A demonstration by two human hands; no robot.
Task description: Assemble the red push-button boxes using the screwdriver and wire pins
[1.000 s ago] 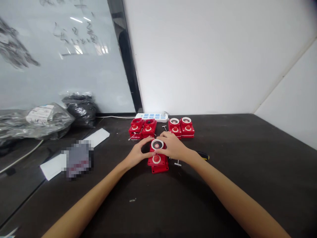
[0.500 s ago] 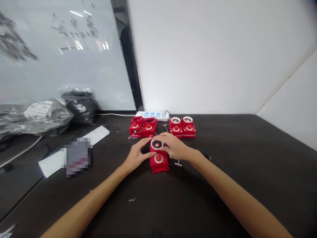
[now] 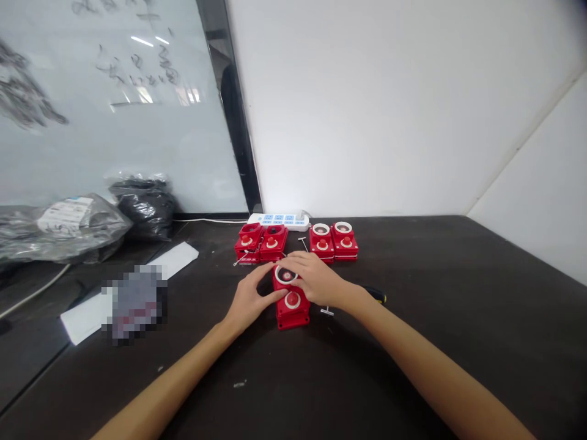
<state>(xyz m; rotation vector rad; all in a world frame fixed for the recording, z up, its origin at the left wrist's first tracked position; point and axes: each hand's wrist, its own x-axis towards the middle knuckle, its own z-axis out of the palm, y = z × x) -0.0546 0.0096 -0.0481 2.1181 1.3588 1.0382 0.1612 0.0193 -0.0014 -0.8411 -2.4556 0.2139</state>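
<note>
A red alarm box (image 3: 293,319) with a round red button (image 3: 292,299) lies on the dark table in front of me. At its far end sits a white ring (image 3: 285,281) around a dark round opening. My left hand (image 3: 250,299) grips the box from the left, thumb near the ring and fingers at the far corner. From the right, my right hand (image 3: 316,278) closes over the ring, its fingers curled on the rim and hiding the right part. Beside the box, partly behind my right wrist, lies a small metal T-shaped piece (image 3: 327,311).
Behind stand two red boxes with white rings (image 3: 333,241) and two without (image 3: 261,243). A white power strip (image 3: 279,221) lies along the wall. A black-and-yellow tool (image 3: 376,294) is beyond my right forearm. At left are white paper (image 3: 177,260) and plastic bags (image 3: 142,205).
The view has tilted slightly, so the table things sit a little lower and further left. My right hand has shifted slightly over the ring; both hands stay on the alarm box.
</note>
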